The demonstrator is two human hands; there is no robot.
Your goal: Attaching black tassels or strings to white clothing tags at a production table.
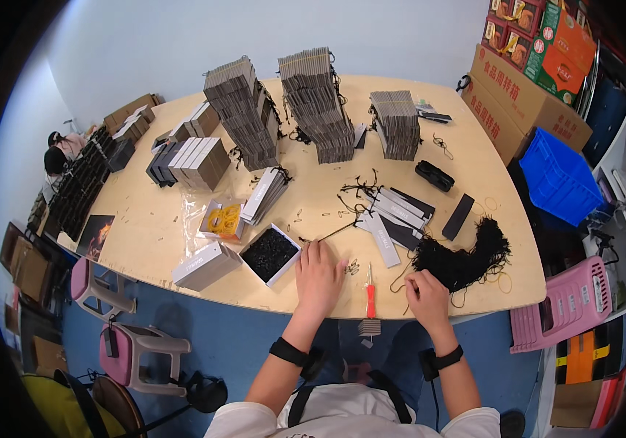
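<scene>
My left hand (319,276) lies on the table with its fingers stretched out and the thumb apart. Its fingertips are by the end of a thin black cord (338,231). Just left of it stands an open white box (292,269) of small black pieces. My right hand (427,293) is closed, fingers curled, at the table's front edge; what it holds, if anything, I cannot make out. Beside it lies a heap of black cords (462,263). Between my hands rests a tool with a red handle (370,301). Grey and black card sleeves (384,244) lie loosely beyond.
Tall banded stacks of grey sleeves (309,102) stand at the back. At left are a box of yellow rubber bands (223,220) and more grey sleeves (207,266). A black case (434,176) lies at right. Cartons (506,106), a blue crate (559,175) and pink stools (127,354) surround the table.
</scene>
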